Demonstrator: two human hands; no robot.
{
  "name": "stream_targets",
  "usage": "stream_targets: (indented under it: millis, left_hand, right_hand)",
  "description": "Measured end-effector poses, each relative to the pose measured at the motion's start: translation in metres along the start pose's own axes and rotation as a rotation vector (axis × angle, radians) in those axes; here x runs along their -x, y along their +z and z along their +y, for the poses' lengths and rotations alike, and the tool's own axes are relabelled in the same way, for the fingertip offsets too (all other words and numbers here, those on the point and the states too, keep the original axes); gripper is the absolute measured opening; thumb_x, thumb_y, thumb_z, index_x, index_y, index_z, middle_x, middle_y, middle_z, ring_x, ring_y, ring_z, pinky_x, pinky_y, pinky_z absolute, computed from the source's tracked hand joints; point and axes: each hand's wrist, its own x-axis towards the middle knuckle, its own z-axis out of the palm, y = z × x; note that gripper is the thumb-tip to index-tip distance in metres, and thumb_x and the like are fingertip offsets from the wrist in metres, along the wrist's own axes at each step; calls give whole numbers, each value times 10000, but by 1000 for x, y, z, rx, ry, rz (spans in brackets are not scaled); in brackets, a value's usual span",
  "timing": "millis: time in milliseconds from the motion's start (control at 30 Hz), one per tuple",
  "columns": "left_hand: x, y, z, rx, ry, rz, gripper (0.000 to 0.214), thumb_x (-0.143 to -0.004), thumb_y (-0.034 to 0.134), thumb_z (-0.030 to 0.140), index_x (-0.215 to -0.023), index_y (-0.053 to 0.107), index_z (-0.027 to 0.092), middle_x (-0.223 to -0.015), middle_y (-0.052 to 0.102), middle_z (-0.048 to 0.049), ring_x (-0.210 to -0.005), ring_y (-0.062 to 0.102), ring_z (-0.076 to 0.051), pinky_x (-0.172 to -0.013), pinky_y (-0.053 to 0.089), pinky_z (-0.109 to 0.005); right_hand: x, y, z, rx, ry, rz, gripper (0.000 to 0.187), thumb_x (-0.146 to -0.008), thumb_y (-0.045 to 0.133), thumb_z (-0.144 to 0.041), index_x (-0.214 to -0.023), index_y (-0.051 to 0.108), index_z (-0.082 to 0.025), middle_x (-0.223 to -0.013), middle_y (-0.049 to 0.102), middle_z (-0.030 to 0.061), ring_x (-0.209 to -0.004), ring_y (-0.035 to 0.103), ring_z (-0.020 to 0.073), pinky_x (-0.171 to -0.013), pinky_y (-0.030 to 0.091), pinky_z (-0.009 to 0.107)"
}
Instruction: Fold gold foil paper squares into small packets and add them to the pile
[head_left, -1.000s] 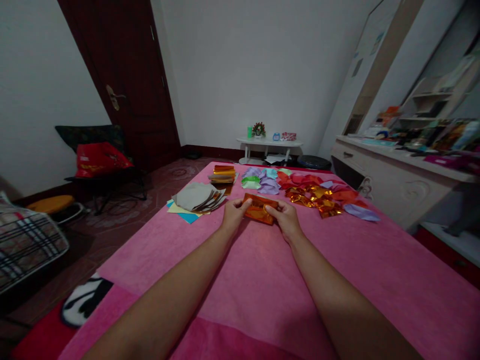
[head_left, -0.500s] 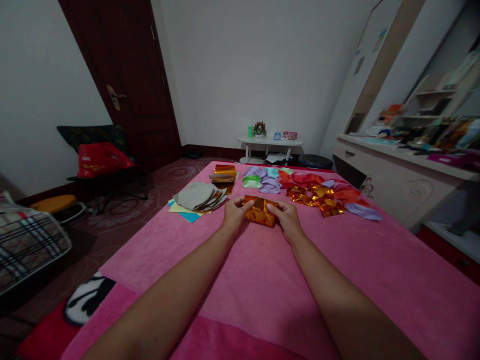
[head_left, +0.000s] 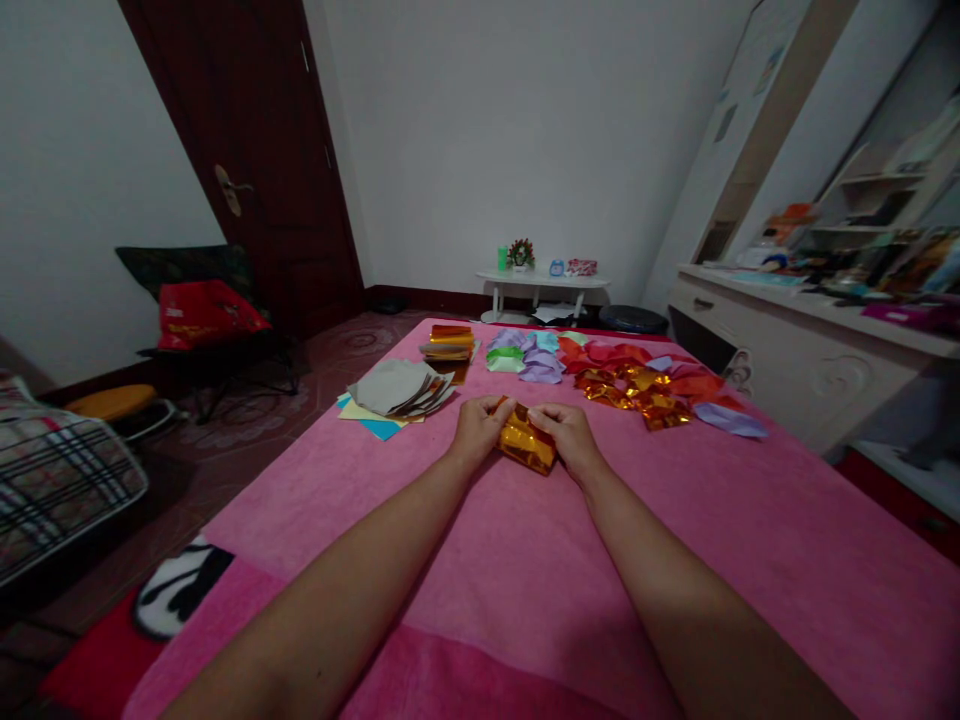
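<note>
A shiny gold foil paper [head_left: 527, 441], bent over on itself, is held between both hands just above the pink cloth [head_left: 495, 560]. My left hand [head_left: 477, 430] pinches its left upper edge between thumb and fingers. On the opposite side my right hand [head_left: 567, 434] grips the upper right edge, thumb on top. Parts of the foil are hidden behind the fingers. To the left lies a fanned stack of greyish sheets [head_left: 397, 388] over yellow and blue paper [head_left: 382, 428]. Behind that is a pile of gold foil sheets [head_left: 450, 343].
Folded gold foil pieces [head_left: 637, 395], red ones [head_left: 697, 385] and purple ones [head_left: 541, 366] lie at the far right of the cloth. A white side table [head_left: 544, 279] stands by the wall, a cluttered dresser [head_left: 810, 325] on the right, a chair with a red bag [head_left: 210, 315] on the left.
The foil has gone from lying nearly flat between the hands to curled over, its lower edge tilted toward me. Both hands have closed in slightly around it.
</note>
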Motion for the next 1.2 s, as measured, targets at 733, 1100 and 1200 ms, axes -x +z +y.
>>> stream_targets:
  millis: [733, 1100, 1200]
  left_hand:
    - [0, 5, 3, 264, -155, 3, 689, -500, 868, 356, -1082, 572, 133, -792, 678, -68, -591, 628, -142, -503, 447, -216]
    - [0, 1, 2, 354, -140, 37, 396, -565, 813, 382, -809, 703, 90, -742, 705, -63, -577, 602, -130, -562, 469, -243]
    - [-1, 1, 2, 364, -127, 60, 413, -535, 827, 366, -816, 707, 89, -766, 714, -70, -609, 620, -146, -592, 491, -261]
  right_hand:
    - [-1, 9, 5, -30, 9, 350, 220, -749, 572, -411, -766, 595, -193, -438, 522, -63, -356, 450, 104, -350, 329, 203]
    - [6, 21, -12, -151, 154, 133, 237, -507, 728, -230, -717, 660, -145, -560, 668, 16, -419, 565, 133, -417, 468, 241]
    - [7, 21, -12, -151, 162, 111, 258, -499, 770, -244, -720, 685, -141, -580, 678, 26, -436, 565, 137, -425, 472, 249]
